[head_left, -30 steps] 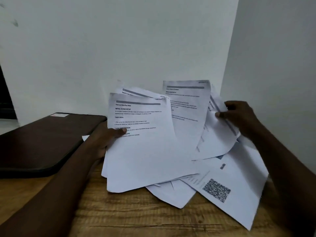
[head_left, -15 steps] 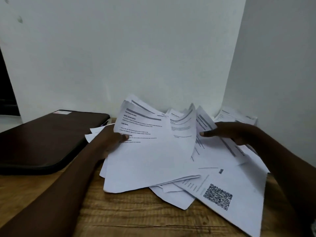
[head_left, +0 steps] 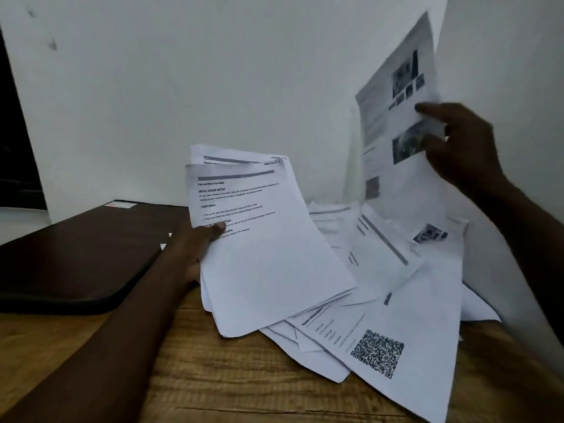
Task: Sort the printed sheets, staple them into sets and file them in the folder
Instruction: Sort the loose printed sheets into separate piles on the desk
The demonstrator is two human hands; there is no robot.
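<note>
I think this was the sorting step. The left hand (head_left: 195, 251) held white printed sheets (head_left: 274, 261) just right of the dark flat folder (head_left: 76, 254). The right hand (head_left: 464, 148) pinched one picture page (head_left: 393, 123) farther right. Next, it needed its matching set.

A thin stack of text sheets (head_left: 268, 254) tilts up off the table (head_left: 229, 377), its left edge pinched by the left hand (head_left: 195, 248) with the thumb on top. A blurred photo sheet (head_left: 396, 141) stands nearly upright at the right, held by the right hand (head_left: 460, 145). Below them a loose pile (head_left: 381, 248) lies fanned flat, with a QR-code sheet (head_left: 412, 331) nearest. The dark brown folder (head_left: 82, 254) lies closed and flat, just beside the pile on the left.
</note>
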